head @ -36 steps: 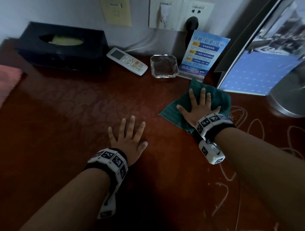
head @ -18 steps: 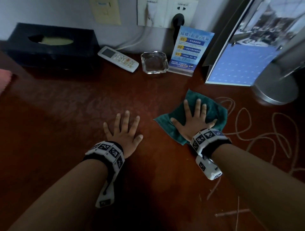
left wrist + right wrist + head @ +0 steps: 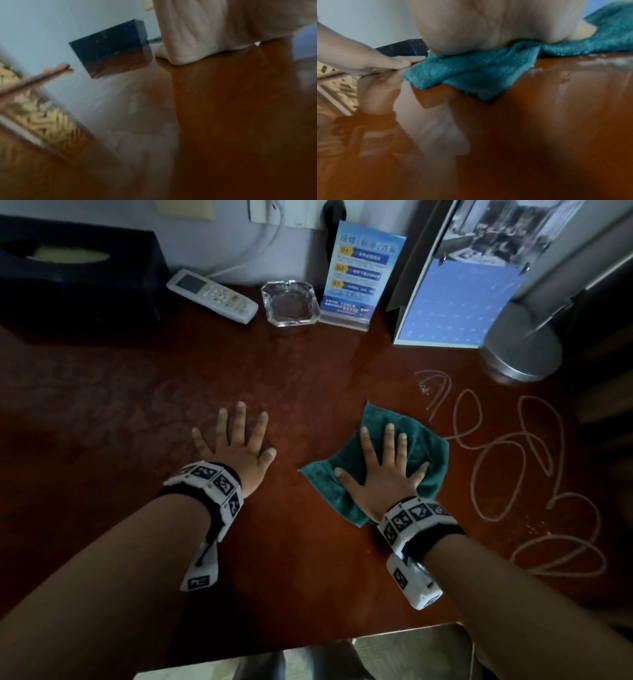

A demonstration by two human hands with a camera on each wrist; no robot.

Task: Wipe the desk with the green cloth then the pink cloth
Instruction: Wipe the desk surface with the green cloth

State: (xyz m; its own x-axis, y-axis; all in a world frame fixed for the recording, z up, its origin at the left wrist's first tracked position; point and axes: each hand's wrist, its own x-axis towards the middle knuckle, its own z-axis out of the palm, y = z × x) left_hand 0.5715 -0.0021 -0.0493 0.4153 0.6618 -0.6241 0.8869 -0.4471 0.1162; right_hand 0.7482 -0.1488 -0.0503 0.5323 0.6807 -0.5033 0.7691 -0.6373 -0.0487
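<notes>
The green cloth (image 3: 424,450) lies crumpled on the reddish-brown desk (image 3: 137,412), right of centre. My right hand (image 3: 383,467) presses flat on it, fingers spread and straight. In the right wrist view the palm (image 3: 488,27) weighs on the folded green cloth (image 3: 471,73). My left hand (image 3: 236,443) rests flat on the bare wood to the left, fingers spread, holding nothing. A pink strip (image 3: 51,74) that may be the pink cloth shows at the desk's far left edge in the left wrist view; it is out of the head view.
Along the back wall stand a dark tissue box (image 3: 75,265), a white remote (image 3: 212,296), a glass ashtray (image 3: 289,302), a blue sign card (image 3: 363,272) and a propped picture board (image 3: 462,285). A silver lamp base (image 3: 520,350) and white looping streaks (image 3: 513,460) are at the right.
My right hand has dragged the green cloth from beside the sign card toward me across the desk. The left hand has stayed flat on the wood.
</notes>
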